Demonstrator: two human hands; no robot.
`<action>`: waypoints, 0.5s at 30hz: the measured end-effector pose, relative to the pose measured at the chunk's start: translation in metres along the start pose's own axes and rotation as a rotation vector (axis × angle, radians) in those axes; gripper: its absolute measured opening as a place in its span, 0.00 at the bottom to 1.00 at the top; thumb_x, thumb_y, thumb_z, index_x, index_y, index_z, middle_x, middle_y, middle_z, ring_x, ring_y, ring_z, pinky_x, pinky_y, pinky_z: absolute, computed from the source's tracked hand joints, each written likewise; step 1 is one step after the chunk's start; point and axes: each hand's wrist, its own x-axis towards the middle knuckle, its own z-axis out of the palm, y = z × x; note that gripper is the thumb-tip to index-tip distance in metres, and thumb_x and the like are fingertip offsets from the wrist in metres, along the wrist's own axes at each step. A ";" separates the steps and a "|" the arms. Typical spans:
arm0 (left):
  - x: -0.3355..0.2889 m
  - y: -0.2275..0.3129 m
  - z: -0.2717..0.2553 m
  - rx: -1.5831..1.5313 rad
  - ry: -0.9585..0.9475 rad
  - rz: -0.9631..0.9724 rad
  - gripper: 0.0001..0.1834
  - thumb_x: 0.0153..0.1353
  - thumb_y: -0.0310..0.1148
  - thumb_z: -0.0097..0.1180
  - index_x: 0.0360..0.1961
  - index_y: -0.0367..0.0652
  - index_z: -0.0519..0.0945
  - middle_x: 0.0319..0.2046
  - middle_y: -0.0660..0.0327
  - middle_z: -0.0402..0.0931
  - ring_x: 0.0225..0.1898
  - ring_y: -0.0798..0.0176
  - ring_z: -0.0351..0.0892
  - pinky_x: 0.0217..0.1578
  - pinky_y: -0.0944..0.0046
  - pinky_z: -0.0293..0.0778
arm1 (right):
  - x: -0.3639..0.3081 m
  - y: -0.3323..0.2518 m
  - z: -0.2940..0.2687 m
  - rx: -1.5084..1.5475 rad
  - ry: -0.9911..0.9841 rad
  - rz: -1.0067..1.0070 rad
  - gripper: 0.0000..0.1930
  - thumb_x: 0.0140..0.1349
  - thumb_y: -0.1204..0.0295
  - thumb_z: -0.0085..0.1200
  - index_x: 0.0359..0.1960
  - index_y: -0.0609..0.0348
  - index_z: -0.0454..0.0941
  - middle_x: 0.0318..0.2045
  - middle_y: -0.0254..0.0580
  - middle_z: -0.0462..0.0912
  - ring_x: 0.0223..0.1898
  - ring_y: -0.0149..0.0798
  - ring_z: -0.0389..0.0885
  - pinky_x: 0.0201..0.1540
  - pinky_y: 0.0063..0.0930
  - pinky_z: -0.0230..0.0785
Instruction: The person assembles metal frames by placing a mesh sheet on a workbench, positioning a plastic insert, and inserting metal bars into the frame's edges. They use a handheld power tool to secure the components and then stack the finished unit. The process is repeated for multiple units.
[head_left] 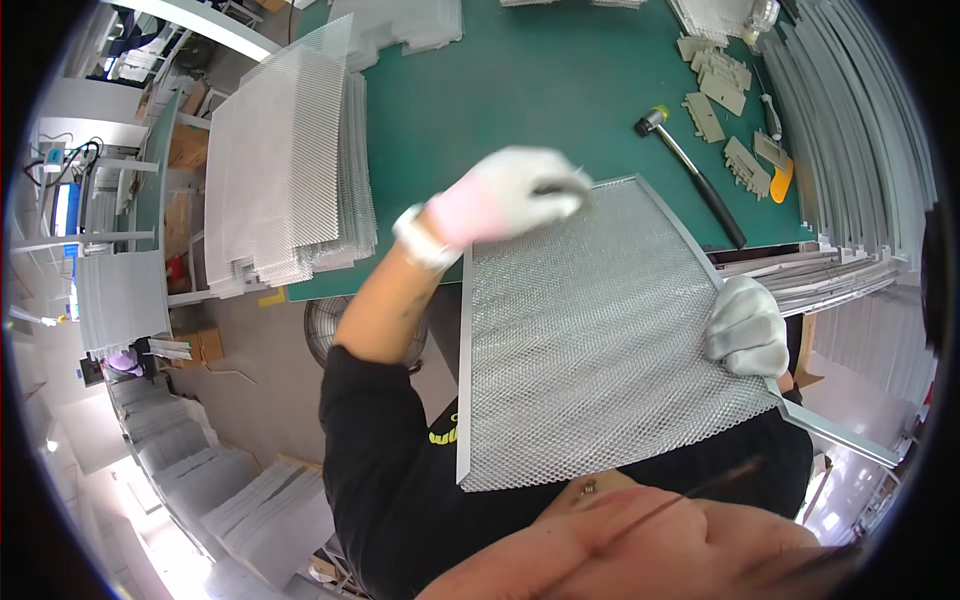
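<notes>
A silvery mesh panel (600,330) lies tilted between my body and the green table, its far part over the table edge. Thin metal frame strips (466,360) line its left, far and right sides; its near edge shows bare mesh. My right hand (747,328), in a white glove, is closed around the panel's right side. Beyond that hand a frame strip (840,435) juts out to the lower right. My left hand (515,195), gloved too, is at the panel's far edge with fingers curled. Motion blurs its fingertips, and whether they hold anything is unclear.
A stack of mesh sheets (290,170) overhangs the green table (480,90) at left. On the right lie a hammer (695,180), several beige plates (720,80), a screwdriver (770,115) and an orange-handled tool (782,182). Long metal strips (850,120) line the right edge. A fan (325,325) stands below.
</notes>
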 end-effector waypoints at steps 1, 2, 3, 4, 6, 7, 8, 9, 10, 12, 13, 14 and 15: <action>0.028 -0.014 0.007 0.171 0.020 0.075 0.17 0.59 0.35 0.60 0.48 0.41 0.84 0.46 0.54 0.82 0.47 0.54 0.82 0.50 0.58 0.77 | 0.003 -0.009 0.003 -0.030 0.028 0.058 0.09 0.32 0.68 0.57 0.12 0.55 0.69 0.29 0.38 0.84 0.30 0.37 0.81 0.28 0.30 0.72; 0.053 -0.026 0.017 0.237 -0.019 0.073 0.16 0.59 0.36 0.60 0.47 0.42 0.85 0.44 0.55 0.83 0.45 0.53 0.82 0.49 0.57 0.77 | 0.003 -0.014 0.006 -0.064 0.082 0.101 0.09 0.32 0.68 0.57 0.12 0.55 0.69 0.30 0.38 0.84 0.32 0.38 0.81 0.31 0.31 0.72; 0.077 -0.029 0.024 0.308 -0.060 0.078 0.15 0.59 0.36 0.59 0.46 0.43 0.85 0.43 0.55 0.83 0.44 0.53 0.82 0.49 0.57 0.77 | 0.007 -0.018 0.009 -0.106 0.138 0.140 0.09 0.31 0.68 0.58 0.13 0.55 0.70 0.31 0.38 0.84 0.34 0.39 0.81 0.33 0.33 0.73; 0.095 -0.032 0.032 0.345 -0.190 0.003 0.15 0.58 0.36 0.59 0.44 0.44 0.86 0.41 0.55 0.84 0.43 0.53 0.83 0.48 0.57 0.77 | 0.013 -0.012 0.007 -0.142 0.082 0.003 0.05 0.59 0.79 0.53 0.32 0.58 0.69 0.35 0.45 0.78 0.24 0.32 0.77 0.22 0.22 0.67; 0.113 -0.043 0.039 0.409 -0.334 -0.119 0.13 0.57 0.37 0.60 0.42 0.46 0.87 0.39 0.56 0.85 0.41 0.53 0.83 0.47 0.57 0.77 | 0.005 0.002 0.009 -0.059 0.090 -0.065 0.06 0.57 0.81 0.53 0.30 0.60 0.68 0.33 0.47 0.77 0.19 0.31 0.77 0.17 0.20 0.62; 0.123 -0.042 0.038 0.412 -0.378 -0.110 0.13 0.56 0.36 0.60 0.41 0.46 0.87 0.38 0.56 0.85 0.41 0.53 0.83 0.46 0.57 0.78 | 0.005 0.000 0.010 -0.039 0.094 -0.075 0.06 0.56 0.82 0.52 0.29 0.61 0.67 0.32 0.48 0.77 0.17 0.30 0.76 0.14 0.19 0.60; 0.130 -0.042 0.035 0.413 -0.428 -0.095 0.12 0.55 0.36 0.60 0.40 0.46 0.87 0.37 0.57 0.86 0.40 0.54 0.84 0.45 0.59 0.78 | 0.004 -0.005 0.011 -0.070 0.093 -0.001 0.06 0.47 0.77 0.54 0.23 0.60 0.67 0.31 0.45 0.79 0.20 0.33 0.77 0.18 0.23 0.63; 0.132 -0.042 0.033 0.407 -0.446 -0.108 0.12 0.55 0.35 0.60 0.40 0.46 0.87 0.37 0.57 0.86 0.40 0.55 0.84 0.45 0.59 0.78 | 0.004 -0.013 0.011 -0.097 0.091 0.071 0.08 0.39 0.73 0.56 0.17 0.58 0.68 0.29 0.43 0.81 0.22 0.35 0.79 0.22 0.26 0.67; 0.133 -0.042 0.032 0.401 -0.462 -0.124 0.12 0.54 0.35 0.61 0.39 0.46 0.87 0.37 0.58 0.86 0.40 0.55 0.84 0.44 0.59 0.78 | 0.005 -0.018 0.010 -0.120 0.087 0.139 0.10 0.31 0.68 0.57 0.12 0.57 0.68 0.27 0.41 0.82 0.25 0.37 0.80 0.26 0.29 0.70; 0.144 -0.040 0.031 0.365 -0.519 -0.161 0.14 0.51 0.35 0.63 0.40 0.45 0.87 0.37 0.58 0.86 0.39 0.57 0.84 0.44 0.60 0.78 | 0.012 -0.015 0.005 -0.050 0.030 0.125 0.11 0.30 0.68 0.56 0.11 0.58 0.67 0.24 0.43 0.80 0.19 0.36 0.77 0.20 0.27 0.66; 0.148 -0.039 0.032 0.328 -0.529 -0.220 0.15 0.51 0.35 0.63 0.40 0.44 0.87 0.37 0.58 0.86 0.39 0.57 0.84 0.44 0.60 0.78 | 0.017 -0.013 0.004 -0.017 -0.003 0.115 0.11 0.29 0.68 0.55 0.10 0.59 0.66 0.22 0.44 0.80 0.16 0.35 0.76 0.17 0.26 0.64; 0.152 -0.038 0.033 0.291 -0.538 -0.280 0.16 0.50 0.35 0.64 0.41 0.43 0.87 0.36 0.57 0.86 0.39 0.57 0.84 0.44 0.60 0.78 | 0.020 -0.014 0.004 -0.012 0.000 0.115 0.11 0.29 0.68 0.55 0.10 0.60 0.66 0.21 0.44 0.79 0.14 0.35 0.74 0.16 0.26 0.62; 0.153 -0.037 0.035 0.256 -0.542 -0.349 0.16 0.50 0.35 0.64 0.41 0.43 0.87 0.36 0.57 0.86 0.39 0.57 0.84 0.44 0.61 0.78 | 0.021 -0.013 0.005 -0.001 0.004 0.108 0.11 0.29 0.68 0.54 0.09 0.60 0.65 0.20 0.45 0.78 0.13 0.35 0.73 0.14 0.26 0.60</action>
